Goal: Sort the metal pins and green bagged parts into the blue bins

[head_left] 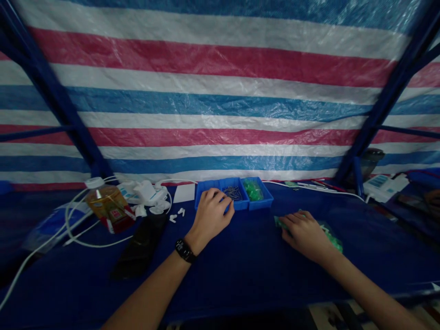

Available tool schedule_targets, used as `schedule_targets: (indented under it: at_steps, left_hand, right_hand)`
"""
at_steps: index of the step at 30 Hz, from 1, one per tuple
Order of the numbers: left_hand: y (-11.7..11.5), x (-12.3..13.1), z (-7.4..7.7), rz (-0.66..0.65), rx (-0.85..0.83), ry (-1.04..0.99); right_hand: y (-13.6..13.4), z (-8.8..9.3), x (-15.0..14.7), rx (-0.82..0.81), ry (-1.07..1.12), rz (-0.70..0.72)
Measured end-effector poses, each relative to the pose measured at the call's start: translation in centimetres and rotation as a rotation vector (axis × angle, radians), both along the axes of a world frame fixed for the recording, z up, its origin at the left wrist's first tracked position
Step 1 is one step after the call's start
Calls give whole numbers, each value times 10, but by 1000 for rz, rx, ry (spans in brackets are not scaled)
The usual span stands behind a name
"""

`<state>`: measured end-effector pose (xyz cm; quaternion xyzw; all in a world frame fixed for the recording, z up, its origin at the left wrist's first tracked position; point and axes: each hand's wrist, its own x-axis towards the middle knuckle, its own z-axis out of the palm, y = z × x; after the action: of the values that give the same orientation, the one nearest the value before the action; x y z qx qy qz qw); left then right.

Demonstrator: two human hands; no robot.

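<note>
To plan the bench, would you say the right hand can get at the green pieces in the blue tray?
Probably yes: no object shows between the right hand and the green pieces in the tray.

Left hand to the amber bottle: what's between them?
In the head view, small white plastic pieces and white packaging lie between the left hand and the amber bottle.
</note>
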<state>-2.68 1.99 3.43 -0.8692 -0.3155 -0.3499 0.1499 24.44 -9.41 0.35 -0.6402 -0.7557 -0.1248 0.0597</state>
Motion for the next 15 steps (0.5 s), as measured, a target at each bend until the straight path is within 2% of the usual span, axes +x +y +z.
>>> schedule_targets:
  at_steps: [2, 4, 7, 9, 12, 15]
  left_hand:
    - [2, -2, -1, 8, 5, -8]
    - [4, -3, -1, 18, 8, -13]
    - [5, -3, -1, 21, 7, -1]
    - [5, -3, 0, 20, 3, 8]
    - [5, -3, 0, 23, -7, 11]
    - [6, -5, 1, 28, -7, 5]
  right_hand:
    - [6, 9, -2, 1, 74, -26]
    - [12, 25, 1, 70, 284, -88]
    - [27, 55, 5, 327, 661, -208]
    - [48, 73, 3, 463, 806, -226]
    - [90, 84, -4, 437, 847, -106]
    - [128, 79, -8, 339, 661, -75]
